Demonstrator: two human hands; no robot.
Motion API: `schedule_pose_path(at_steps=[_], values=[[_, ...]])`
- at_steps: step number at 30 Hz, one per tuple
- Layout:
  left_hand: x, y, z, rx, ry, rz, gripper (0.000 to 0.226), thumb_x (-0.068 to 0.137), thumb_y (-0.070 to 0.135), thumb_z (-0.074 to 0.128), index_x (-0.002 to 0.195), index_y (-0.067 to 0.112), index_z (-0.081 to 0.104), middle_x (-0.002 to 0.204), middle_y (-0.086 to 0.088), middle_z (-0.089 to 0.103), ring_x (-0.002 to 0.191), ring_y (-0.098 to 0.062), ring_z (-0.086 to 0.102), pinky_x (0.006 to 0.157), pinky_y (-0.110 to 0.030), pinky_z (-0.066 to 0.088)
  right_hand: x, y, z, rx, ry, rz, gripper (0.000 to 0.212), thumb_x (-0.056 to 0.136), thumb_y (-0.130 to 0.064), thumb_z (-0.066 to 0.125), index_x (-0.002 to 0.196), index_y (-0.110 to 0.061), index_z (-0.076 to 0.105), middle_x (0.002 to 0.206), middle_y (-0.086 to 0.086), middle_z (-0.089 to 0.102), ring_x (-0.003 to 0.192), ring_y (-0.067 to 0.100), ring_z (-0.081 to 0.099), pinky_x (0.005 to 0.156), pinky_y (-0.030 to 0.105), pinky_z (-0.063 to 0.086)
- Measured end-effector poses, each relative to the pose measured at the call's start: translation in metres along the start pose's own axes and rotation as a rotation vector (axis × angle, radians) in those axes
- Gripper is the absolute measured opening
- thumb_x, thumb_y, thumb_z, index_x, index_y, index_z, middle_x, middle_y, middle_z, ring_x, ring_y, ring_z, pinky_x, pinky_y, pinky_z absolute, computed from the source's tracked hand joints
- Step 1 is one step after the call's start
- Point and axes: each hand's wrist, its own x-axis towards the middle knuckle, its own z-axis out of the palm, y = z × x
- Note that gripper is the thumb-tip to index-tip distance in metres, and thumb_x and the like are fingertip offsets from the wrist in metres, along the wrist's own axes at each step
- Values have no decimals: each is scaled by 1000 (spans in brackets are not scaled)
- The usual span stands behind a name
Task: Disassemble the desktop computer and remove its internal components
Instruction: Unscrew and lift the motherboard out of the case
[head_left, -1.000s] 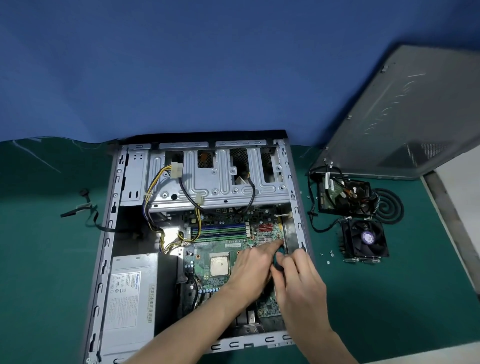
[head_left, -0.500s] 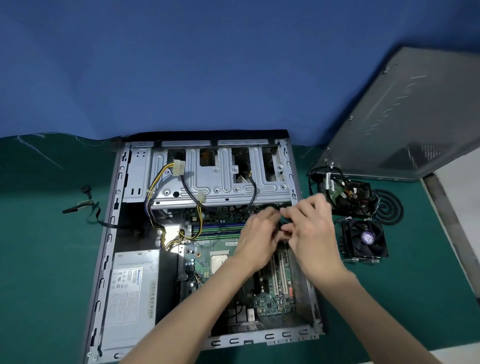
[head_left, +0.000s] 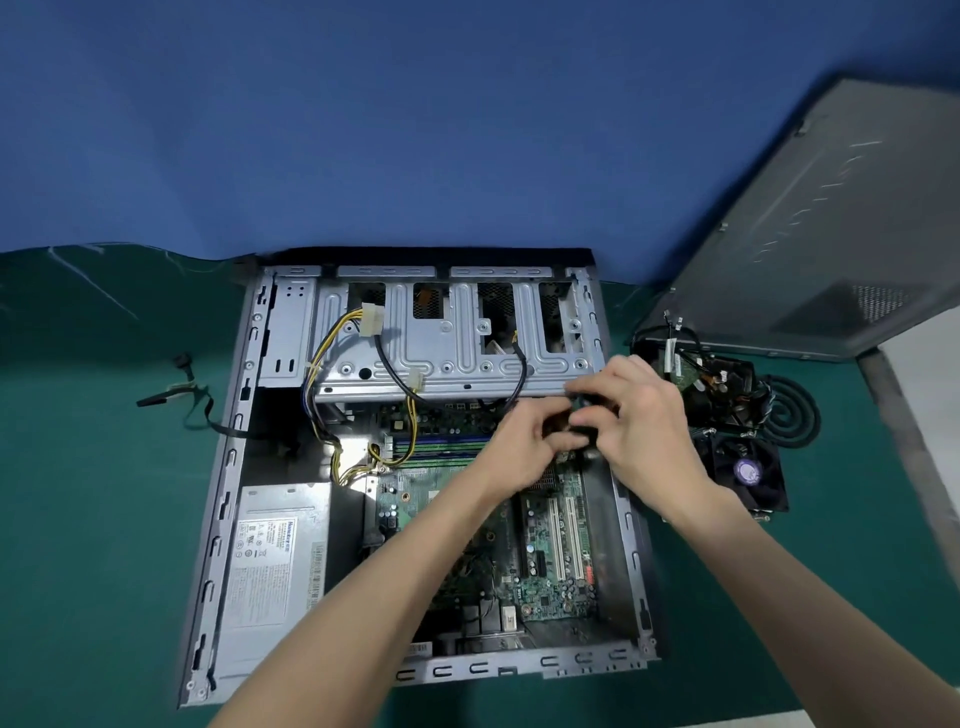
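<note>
Green matting covered the counter (head_left: 104, 519) beneath a blue backdrop (head_left: 415, 130), where the computer case (head_left: 228, 467) lay on its side with its open face up and its far edge against the backdrop. Inside, a silver drive cage (head_left: 452, 358) spanned the far end, and yellow and black wires (head_left: 332, 338) looped across it and down toward the grey power supply (head_left: 270, 566) in the near-left corner. The green motherboard (head_left: 550, 571) filled the right half, with memory sticks (head_left: 436, 447) seated just below the cage. Both hands met over the board's far-right corner, just beside the cage's right end. The left hand (head_left: 519, 452) had its grip curled closed on a small dark part (head_left: 584, 428), and the right hand (head_left: 644, 415) pinched the same part from the other side; what the part was could not be made out. Right of the case, a hard drive (head_left: 717, 384) with tangled leads, a black cooler fan (head_left: 745, 473) and a coiled cable (head_left: 795, 415) lay on the counter, the grey side panel (head_left: 831, 234) leaning behind them. A loose cable (head_left: 192, 400) lay to the left.
</note>
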Motion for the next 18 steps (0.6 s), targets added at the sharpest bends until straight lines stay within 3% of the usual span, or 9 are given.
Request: schedule_pose_path(at_steps=[4, 6, 8, 10, 12, 13, 15, 17, 18], values=[[1, 1, 3, -76, 25, -66, 10, 84, 3, 67, 94, 1, 67, 90, -15, 69, 88, -12, 57, 92, -30, 46, -1, 3, -4, 22, -33, 1, 34, 67, 24, 67, 90, 1, 75, 80, 12, 66, 78, 20, 55, 70, 1, 37], [1, 2, 6, -57, 92, -83, 13, 81, 5, 71, 94, 3, 69, 91, -13, 71, 88, -11, 60, 91, -32, 50, 0, 1, -6, 25, -51, -15, 30, 69, 20, 69, 91, -1, 75, 85, 11, 67, 82, 21, 56, 76, 13, 46], [0, 0, 9, -75, 137, -69, 10, 80, -2, 70, 89, 3, 67, 87, -5, 69, 83, -2, 61, 80, -21, 52, -2, -2, -7, -5, -16, -12, 19, 74, 7, 74, 91, -2, 75, 99, 11, 64, 92, 23, 54, 83, 30, 46], [0, -2, 14, -84, 161, -77, 13, 79, -5, 70, 82, 4, 61, 77, -1, 61, 69, 1, 56, 66, -10, 47, -4, -2, -7, -30, 9, 8, 14, 77, -1, 75, 91, -2, 75, 98, 10, 55, 91, 22, 50, 81, 26, 42], [0, -4, 18, 4, 205, -110, 22, 74, 5, 77, 77, 9, 56, 71, -3, 52, 65, -9, 46, 59, -12, 39, -8, -2, -4, -24, 1, -9, 16, 77, 7, 71, 91, -1, 75, 83, 7, 50, 79, 21, 52, 73, 17, 42], [-1, -5, 18, -4, 196, -121, 24, 73, 8, 79, 76, 11, 56, 72, -4, 52, 67, -12, 45, 61, -17, 40, -9, -1, -4, -12, -4, -10, 21, 75, 13, 69, 91, -1, 76, 78, 7, 49, 75, 21, 52, 70, 12, 41], [-2, -4, 15, -135, 84, -111, 20, 76, 3, 76, 92, 8, 66, 86, -9, 65, 81, -15, 57, 81, -24, 48, -11, 2, -5, -4, -13, -21, 32, 70, 22, 66, 92, 0, 75, 76, 11, 52, 75, 23, 53, 70, 12, 46], [-3, -3, 9, -137, 22, -112, 25, 82, 0, 70, 106, 6, 68, 99, -11, 70, 93, -14, 60, 93, -28, 45, -11, 6, -7, -15, -25, -41, 42, 68, 27, 61, 98, 0, 74, 79, 12, 59, 81, 27, 55, 72, 27, 51], [-3, -3, 8, -113, 31, -119, 20, 83, 0, 68, 103, 5, 69, 95, -11, 70, 89, -13, 58, 89, -29, 46, -10, 6, -8, -15, -28, -49, 43, 69, 26, 62, 101, 0, 73, 83, 11, 62, 85, 27, 56, 74, 30, 50]])
